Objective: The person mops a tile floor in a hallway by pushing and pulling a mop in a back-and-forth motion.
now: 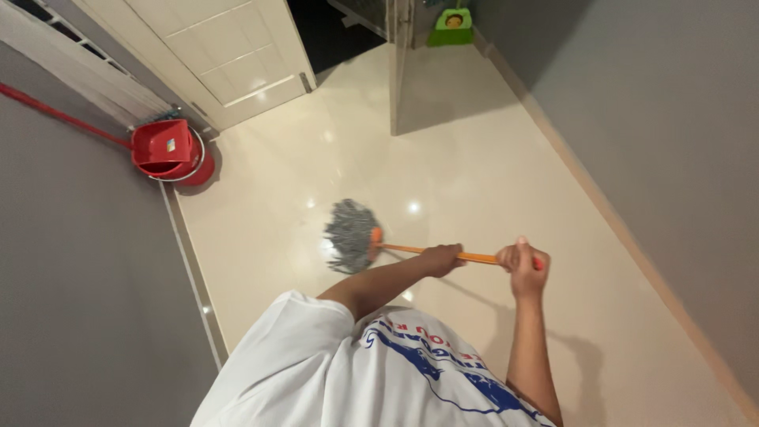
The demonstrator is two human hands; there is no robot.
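**2 hands on 1 orange mop over a glossy cream floor**

The head view shows 1 string mop with a thin orange handle point(431, 251) and a shaggy grey head point(349, 236), 1 red plastic mop bucket with a wringer basket point(168, 150), 1 green dustpan-like object point(451, 28) at the far end of the corridor, 2 white panelled doors, and 2 bare hands.

The left hand point(441, 258) is clenched around the orange handle partway along it, closer to the mop head, knuckles up, fingers fully wrapped with no gap showing. The right hand point(522, 263) grips the upper end of the same handle, fingers curled tight and the thumb raised on top; a short piece of the handle pokes out past the fist. A bare length of handle shows between the 2 fists.

The mop lies nearly level across the view, its grey strands spread on the cream tiled floor point(474, 158) roughly in the middle of the corridor, ahead of the person's white printed T-shirt point(356, 372). The red bucket stands well apart from the mop head, at the foot of the grey left wall point(79, 277) near 1 open white door point(229, 55), with a red pole point(63, 117) running from it toward the frame edge. The second door point(399, 47) is seen edge-on further down
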